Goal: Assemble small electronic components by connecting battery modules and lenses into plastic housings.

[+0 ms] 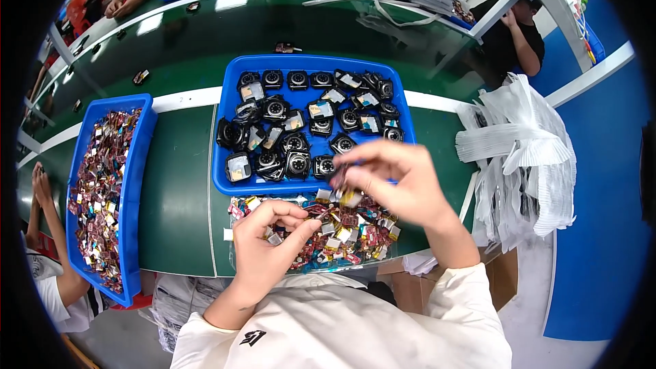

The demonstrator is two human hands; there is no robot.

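My right hand point(403, 181) is over the front edge of a blue tray, its fingers closed on a small reddish circuit board point(339, 176). A silver-and-yellow battery piece point(351, 198) hangs below that board; both are smeared by motion. Thumb and fingertips of my left hand point(270, 232) are pinched together just above a pile of small red boards and silver-yellow batteries point(362, 238). Anything between those fingertips is too small to make out. In the blue tray point(307, 63) lie several black watch-like casings point(298, 163), some with round backs up, others showing pale battery faces.
On the left stands a long blue tray point(130, 191) heaped with similar boards. White pleated plastic trays point(526, 157) are stacked at right. Beyond runs a green conveyor point(273, 24) with scattered small parts. Other people sit at far left, far right and lower left. Metal posts point(553, 7) rise at right.
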